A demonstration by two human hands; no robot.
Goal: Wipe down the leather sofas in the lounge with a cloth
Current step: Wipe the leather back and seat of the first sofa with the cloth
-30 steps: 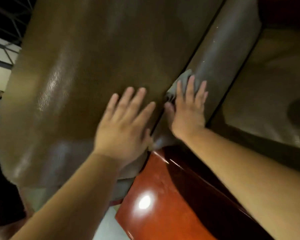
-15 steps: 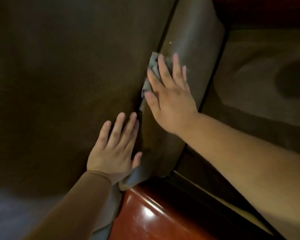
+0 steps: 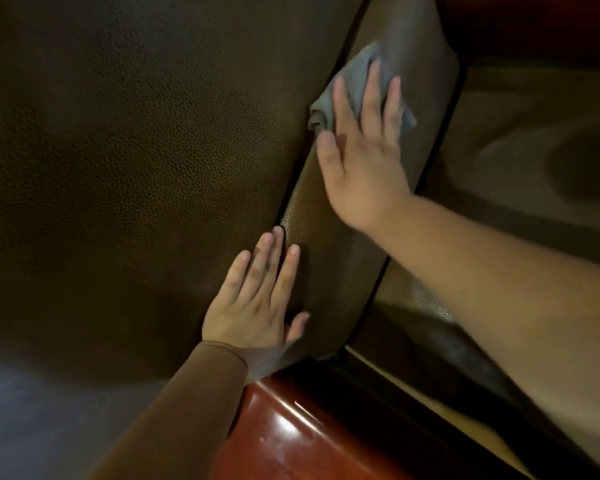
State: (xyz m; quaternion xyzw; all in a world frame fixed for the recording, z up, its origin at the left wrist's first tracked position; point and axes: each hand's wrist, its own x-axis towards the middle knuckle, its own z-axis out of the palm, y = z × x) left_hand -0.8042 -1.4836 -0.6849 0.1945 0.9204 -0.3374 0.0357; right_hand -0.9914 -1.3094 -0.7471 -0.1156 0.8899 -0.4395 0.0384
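There is one camera, worn on the person's head. It looks forward and down, very close to the brown sofa [image 3: 136,168], with both arms reaching in from below.

left hand [image 3: 253,306]: flat, fingers straight | right hand [image 3: 364,161]: flat, fingers spread, arm extended

A glossy red-brown wooden surface [image 3: 291,441] is seen at the bottom edge — polished, with bright highlights reflected on it.

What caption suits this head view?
Right hand presses a grey cloth on the brown leather sofa; left hand rests flat.
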